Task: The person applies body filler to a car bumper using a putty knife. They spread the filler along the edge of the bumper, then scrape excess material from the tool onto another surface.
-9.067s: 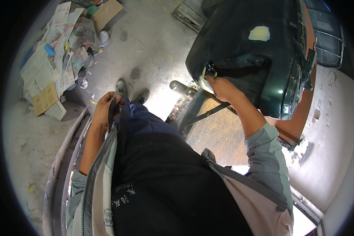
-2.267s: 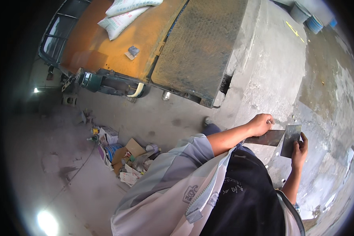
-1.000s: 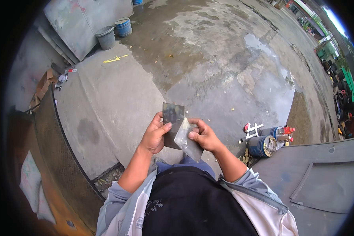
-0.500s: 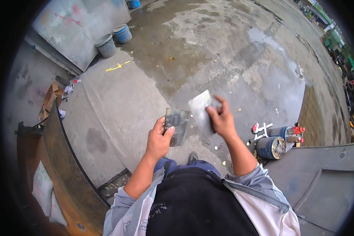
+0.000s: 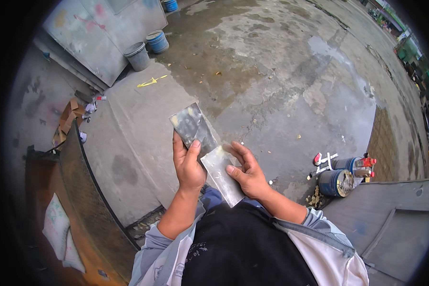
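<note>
In front of my body I hold two thin rectangular plates that look like putty spreaders. My left hand [image 5: 189, 164] is closed on the darker grey spreader [image 5: 193, 125], thumb flat on its face, and pale yellowish smears show near its far end. Lower and to the right, my right hand [image 5: 249, 172] grips a lighter silvery spreader [image 5: 220, 174] between thumb and fingers. The light spreader's upper edge meets or overlaps the dark one's lower corner; whether they touch I cannot tell. A yellowish smudge sits near that edge.
Blue tubs [image 5: 335, 183] with red-capped bottles [image 5: 367, 162] stand at right beside a grey metal panel [image 5: 405, 214]. A rusty curved metal piece [image 5: 86, 190] and white sacks [image 5: 57, 229] are at left. Buckets [image 5: 137, 56] stand far left on wet concrete [image 5: 281, 95].
My hands have come closer together. The dark spreader has tilted and moved up and left; the light one has swung down and left, towards my body. The view has shifted slightly.
</note>
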`<state>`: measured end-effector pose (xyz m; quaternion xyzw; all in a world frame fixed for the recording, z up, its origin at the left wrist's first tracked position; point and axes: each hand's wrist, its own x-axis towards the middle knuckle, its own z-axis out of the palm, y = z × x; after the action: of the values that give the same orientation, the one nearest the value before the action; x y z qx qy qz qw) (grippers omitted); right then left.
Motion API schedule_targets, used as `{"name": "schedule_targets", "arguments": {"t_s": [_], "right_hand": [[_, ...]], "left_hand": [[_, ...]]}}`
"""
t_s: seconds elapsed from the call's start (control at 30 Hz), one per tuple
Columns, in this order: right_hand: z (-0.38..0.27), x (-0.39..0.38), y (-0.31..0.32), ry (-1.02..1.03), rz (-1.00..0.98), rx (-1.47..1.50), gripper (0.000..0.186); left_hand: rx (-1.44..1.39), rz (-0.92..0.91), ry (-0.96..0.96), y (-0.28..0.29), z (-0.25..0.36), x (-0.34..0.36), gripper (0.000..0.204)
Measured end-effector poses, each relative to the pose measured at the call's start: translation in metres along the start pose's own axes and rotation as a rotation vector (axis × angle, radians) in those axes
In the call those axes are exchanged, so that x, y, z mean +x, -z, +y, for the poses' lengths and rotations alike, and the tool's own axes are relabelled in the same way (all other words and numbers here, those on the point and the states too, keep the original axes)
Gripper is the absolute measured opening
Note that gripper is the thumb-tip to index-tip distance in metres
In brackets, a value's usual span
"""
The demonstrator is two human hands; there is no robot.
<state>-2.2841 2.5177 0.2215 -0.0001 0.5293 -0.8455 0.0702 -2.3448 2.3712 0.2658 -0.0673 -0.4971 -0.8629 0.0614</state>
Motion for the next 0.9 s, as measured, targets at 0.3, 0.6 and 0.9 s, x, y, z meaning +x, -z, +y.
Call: {"name": "schedule_targets", "arguments": {"t_s": [0.3,0.6,0.9], "right_hand": [[-0.026,0.009,-0.013,-0.129,0.026,0.269,0.06],[-0.034,0.027,0.018,0.226,-0.14,-0.104,0.049],[-0.036,0.019,0.026,0.302,-0.08,-0.204,0.043]], "left_hand": [[-0.021,0.01,-0.211,-0.012,0.008,-0.02,0.034],[0.006,-0.086,-0.078,-0.011,0.026,-0.017,0.033],[-0.06,-0.12,-0.008,-0.013,0.028,-0.01,0.038]]}}
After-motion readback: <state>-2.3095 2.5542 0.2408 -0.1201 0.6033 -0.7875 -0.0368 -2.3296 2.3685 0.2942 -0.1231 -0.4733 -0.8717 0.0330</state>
